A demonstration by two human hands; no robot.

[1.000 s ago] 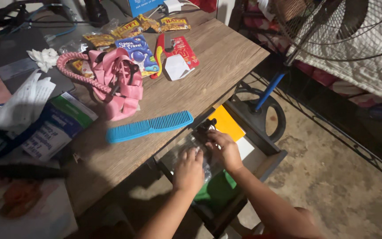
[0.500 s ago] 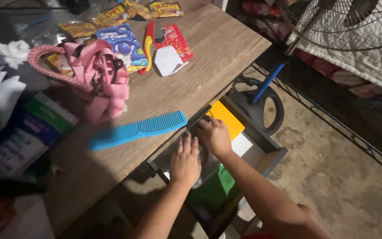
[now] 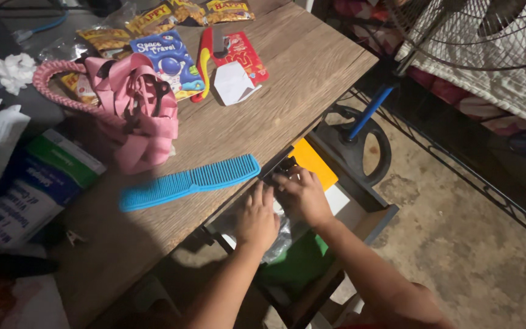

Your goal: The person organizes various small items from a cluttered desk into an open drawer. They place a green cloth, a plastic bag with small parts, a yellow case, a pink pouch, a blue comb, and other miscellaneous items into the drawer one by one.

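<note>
Both my hands reach into an open drawer (image 3: 377, 220) under the wooden desk (image 3: 287, 91). My left hand (image 3: 257, 218) lies palm down, fingers together, on a clear plastic bag (image 3: 280, 239) in the drawer. My right hand (image 3: 302, 195) presses on the same bag near a small dark object (image 3: 285, 166) at the drawer's back. Under the hands lie a yellow sheet (image 3: 313, 163), a white sheet (image 3: 336, 200) and something green (image 3: 299, 259). Whether either hand grips the bag is hidden.
On the desk lie a blue comb (image 3: 191, 181), a pink bag with braided handle (image 3: 135, 103), snack packets (image 3: 171, 58), a red card pack (image 3: 238, 58) and a blue-green box (image 3: 35, 183). A standing fan (image 3: 470, 36) with a round base (image 3: 360, 146) stands on the concrete floor at right.
My hands shifted slightly inside the drawer; the right hand went toward the drawer's back, then drew back a little. The camera view moved left and down.
</note>
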